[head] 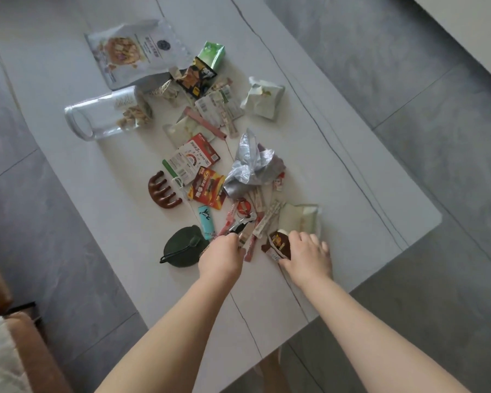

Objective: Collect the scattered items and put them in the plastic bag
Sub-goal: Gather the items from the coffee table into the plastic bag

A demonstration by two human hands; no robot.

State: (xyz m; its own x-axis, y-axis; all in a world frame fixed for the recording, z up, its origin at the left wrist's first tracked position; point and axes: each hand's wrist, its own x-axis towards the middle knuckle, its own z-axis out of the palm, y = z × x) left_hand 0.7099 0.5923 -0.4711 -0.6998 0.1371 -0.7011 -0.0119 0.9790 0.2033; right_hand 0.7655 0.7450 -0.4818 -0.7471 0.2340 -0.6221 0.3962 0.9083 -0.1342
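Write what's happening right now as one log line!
stage: gathering | left hand: on pink sticks | right hand: on brown wrapper | plastic bag: crumpled mid-table, untouched

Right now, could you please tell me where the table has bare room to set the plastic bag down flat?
The white table is bare along its right side, beyond the crumpled grey plastic bag and the white-green packet. The near edge beside the left hand and right hand is bare too. Between the clear jug and the hands it is crowded.
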